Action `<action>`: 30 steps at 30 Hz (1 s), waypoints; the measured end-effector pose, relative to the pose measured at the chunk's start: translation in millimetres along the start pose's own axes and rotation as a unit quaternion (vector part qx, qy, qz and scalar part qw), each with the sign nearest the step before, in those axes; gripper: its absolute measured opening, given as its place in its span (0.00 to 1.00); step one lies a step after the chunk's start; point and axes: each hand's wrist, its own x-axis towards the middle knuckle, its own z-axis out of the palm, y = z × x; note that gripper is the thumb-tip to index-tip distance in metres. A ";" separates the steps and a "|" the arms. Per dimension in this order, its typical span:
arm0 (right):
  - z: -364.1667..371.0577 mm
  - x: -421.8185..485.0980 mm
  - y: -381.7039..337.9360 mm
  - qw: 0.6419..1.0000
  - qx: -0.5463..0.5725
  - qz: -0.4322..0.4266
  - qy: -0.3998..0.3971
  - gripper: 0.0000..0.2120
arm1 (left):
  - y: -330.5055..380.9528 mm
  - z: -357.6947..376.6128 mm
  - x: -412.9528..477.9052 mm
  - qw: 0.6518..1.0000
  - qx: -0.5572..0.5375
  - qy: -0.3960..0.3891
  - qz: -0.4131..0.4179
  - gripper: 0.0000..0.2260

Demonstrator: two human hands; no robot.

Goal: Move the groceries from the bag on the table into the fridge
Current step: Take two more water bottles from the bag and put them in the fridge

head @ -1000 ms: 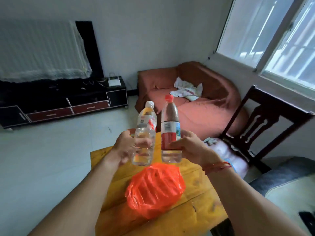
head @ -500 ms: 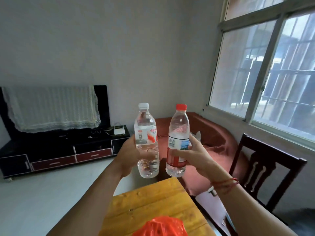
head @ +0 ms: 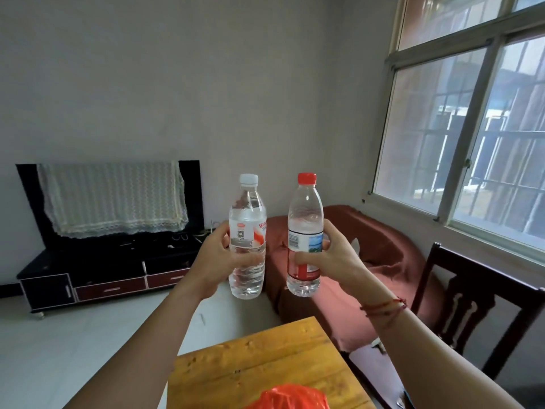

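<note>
My left hand (head: 216, 262) grips a clear water bottle with a white cap (head: 247, 222), held upright at chest height. Beside it, my right hand (head: 336, 259) grips a second clear water bottle with a red cap (head: 305, 219) and a red and white label, also upright. The two bottles stand a little apart in the air beyond the far edge of the wooden table (head: 259, 358). The orange plastic bag (head: 290, 398) lies on the table at the bottom edge of the view, mostly cut off. No fridge is in view.
A dark wooden chair (head: 483, 302) stands right of the table under the window (head: 472, 137). A sofa with a reddish cover (head: 380, 261) sits behind the bottles. A black TV stand (head: 97, 276) with a cloth-draped screen fills the left wall. Pale floor lies left of the table.
My view has tilted upward, so the bag has slid to the bottom edge. Both hands have lifted the bottles higher and moved them slightly apart.
</note>
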 end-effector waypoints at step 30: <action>100.9 34.0 3.6 0.992 0.008 -0.048 -0.118 0.30 | 3.7 -89.6 -51.7 0.986 0.071 0.151 -0.020 0.27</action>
